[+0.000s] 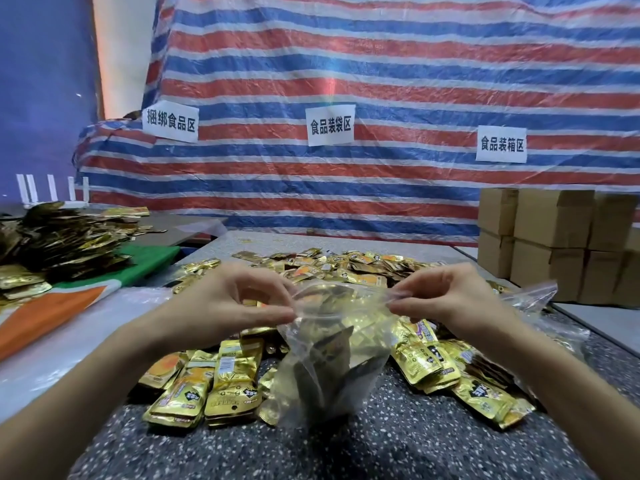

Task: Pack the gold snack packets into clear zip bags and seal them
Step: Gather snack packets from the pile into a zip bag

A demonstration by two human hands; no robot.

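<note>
fingers point(277, 310) of left hand point(235, 299) and right hand point(450, 299) pinch the zip bag point(311, 393) mouth; seemingly unsealed between them, packets point(349, 313) could jam it.

Counter point(398, 452): dark speckled stone up close, paler grey toward the far edge. Gold packets point(221, 386) lay loose across it: a heap at near left, another at near right, a wide scatter farther back. A filled zip bag point(329, 368) seemed to rest its lower end on the counter between the near heaps. Empty clear bags point(530, 296) lay crumpled at the right edge. A white plastic sheet point(52, 344) covered the left side, touching an orange-and-green cloth point(149, 261) that carried a darker pile point(62, 244).
</note>
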